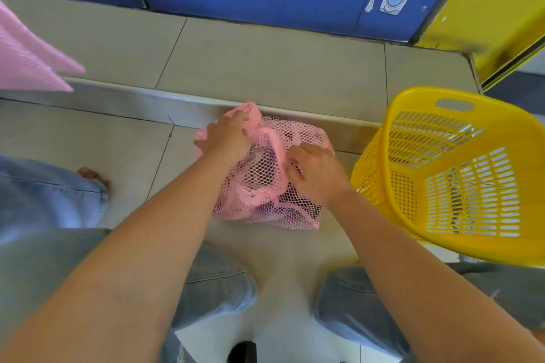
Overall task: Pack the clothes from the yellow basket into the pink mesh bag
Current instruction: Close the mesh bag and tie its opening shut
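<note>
Head view: the pink mesh bag (259,186) lies on the tiled floor (265,68) in the middle, just near of a low step. Dark and pink clothes (265,156) show through its netting. The left hand (225,135) is on the bag's far end, fingers curled into the bunched pink fabric there. The right hand (317,174) is on the bag's right side, fingers bent and pinching the mesh. The yellow basket (501,250) stands tilted just right of the bag, its inside facing the camera and nothing visible in it. Far off is a blue washer panel (265,3); a pink cloth (29,62) hangs at far left.
</note>
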The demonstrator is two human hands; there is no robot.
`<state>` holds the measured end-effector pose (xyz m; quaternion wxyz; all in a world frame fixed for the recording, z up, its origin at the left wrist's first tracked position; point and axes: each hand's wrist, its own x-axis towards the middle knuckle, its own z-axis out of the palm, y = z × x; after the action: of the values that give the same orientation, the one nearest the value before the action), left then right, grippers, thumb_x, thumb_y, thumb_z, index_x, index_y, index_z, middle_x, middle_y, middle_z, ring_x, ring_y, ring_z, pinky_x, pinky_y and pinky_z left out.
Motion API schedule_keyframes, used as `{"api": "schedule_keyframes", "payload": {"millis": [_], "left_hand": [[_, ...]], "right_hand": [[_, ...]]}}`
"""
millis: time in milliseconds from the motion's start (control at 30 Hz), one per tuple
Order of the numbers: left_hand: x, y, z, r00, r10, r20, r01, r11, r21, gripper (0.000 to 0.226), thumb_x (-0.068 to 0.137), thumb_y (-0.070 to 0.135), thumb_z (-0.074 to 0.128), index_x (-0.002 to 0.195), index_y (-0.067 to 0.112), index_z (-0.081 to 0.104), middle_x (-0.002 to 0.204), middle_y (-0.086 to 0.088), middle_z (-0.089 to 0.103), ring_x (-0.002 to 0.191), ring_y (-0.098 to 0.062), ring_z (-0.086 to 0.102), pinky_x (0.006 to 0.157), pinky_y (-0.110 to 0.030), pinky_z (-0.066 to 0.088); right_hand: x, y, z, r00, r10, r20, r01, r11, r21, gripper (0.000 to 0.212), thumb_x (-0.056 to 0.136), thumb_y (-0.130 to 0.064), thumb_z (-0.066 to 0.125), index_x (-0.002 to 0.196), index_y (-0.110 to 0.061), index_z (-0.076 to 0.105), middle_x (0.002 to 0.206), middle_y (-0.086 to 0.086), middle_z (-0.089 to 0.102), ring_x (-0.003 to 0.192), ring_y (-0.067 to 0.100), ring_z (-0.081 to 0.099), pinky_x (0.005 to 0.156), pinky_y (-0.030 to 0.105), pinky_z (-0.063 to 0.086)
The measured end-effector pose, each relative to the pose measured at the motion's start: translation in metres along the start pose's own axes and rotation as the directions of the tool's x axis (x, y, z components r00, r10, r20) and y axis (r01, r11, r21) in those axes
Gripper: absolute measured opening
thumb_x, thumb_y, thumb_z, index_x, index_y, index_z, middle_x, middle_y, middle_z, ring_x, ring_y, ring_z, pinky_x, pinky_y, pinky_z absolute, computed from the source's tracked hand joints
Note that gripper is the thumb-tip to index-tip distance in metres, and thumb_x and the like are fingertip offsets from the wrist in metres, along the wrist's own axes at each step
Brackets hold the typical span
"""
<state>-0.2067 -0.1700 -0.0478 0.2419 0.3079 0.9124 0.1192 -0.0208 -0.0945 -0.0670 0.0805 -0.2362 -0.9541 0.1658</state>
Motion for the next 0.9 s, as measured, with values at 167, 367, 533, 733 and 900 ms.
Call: {"api": "schedule_keyframes", "payload": {"millis": [167,367,533,733,900], "left_hand": [[-0.010,-0.018,0.028,0.942,-0.333,-0.042,0.311,0.912,-0.268,0.074,0.097,0.063,0.039,0.155,0.020,0.024,0.161,-0.014,0.027,0.146,-0.041,0.027,0.113,-0.071,0.023],[0.003,-0.034,0.058,0.862,-0.452,0.231,0.507,0.745,-0.434,0.120,0.070,0.094,0.038,0.158,0.028,-0.010,0.168,-0.014,-0.010,0.152,-0.050,0.003,0.118,-0.068,0.018],[0.031,-0.038,0.071,0.859,-0.389,0.334,0.501,0.774,-0.388,0.139,0.050,0.103,0.038,0.156,0.032,-0.017,0.167,-0.013,-0.016,0.153,-0.048,-0.001,0.118,-0.069,0.015],[0.060,-0.064,0.091,0.853,-0.405,0.330,0.497,0.822,-0.278,0.120,0.072,0.086,0.053,0.158,0.031,-0.010,0.168,-0.016,-0.011,0.155,-0.040,-0.003,0.123,-0.060,0.010],[0.071,-0.077,0.101,0.885,-0.366,0.288,0.454,0.814,-0.361,0.105,0.083,0.077,0.052,0.160,0.027,0.001,0.169,-0.013,0.003,0.155,-0.036,-0.001,0.123,-0.058,0.010]], "right_hand": [[0.020,0.010,0.005,0.942,0.335,0.032,-0.336,0.942,0.011,0.042,0.094,-0.048,0.049,0.127,-0.023,0.051,0.132,0.006,0.055,0.123,0.029,0.047,0.102,0.043,0.042],[0.034,0.029,0.020,0.664,0.735,0.141,-0.748,0.657,0.098,0.084,0.083,-0.065,0.057,0.145,-0.015,0.028,0.150,0.013,0.034,0.139,0.035,0.032,0.109,0.050,0.033],[0.033,0.059,0.052,0.501,0.796,0.340,-0.866,0.458,0.204,0.115,0.067,-0.079,0.061,0.153,-0.020,0.009,0.159,0.014,0.017,0.146,0.037,0.018,0.116,0.054,0.023],[0.031,0.079,0.082,0.495,0.739,0.456,-0.845,0.288,0.451,0.114,0.065,-0.075,0.067,0.152,-0.028,0.011,0.157,0.005,0.030,0.141,0.032,0.034,0.113,0.052,0.032],[0.029,0.095,0.102,0.465,0.719,0.517,-0.800,0.091,0.594,0.124,0.045,-0.085,0.068,0.147,-0.035,0.020,0.147,0.000,0.043,0.129,0.028,0.048,0.105,0.056,0.042]]}}
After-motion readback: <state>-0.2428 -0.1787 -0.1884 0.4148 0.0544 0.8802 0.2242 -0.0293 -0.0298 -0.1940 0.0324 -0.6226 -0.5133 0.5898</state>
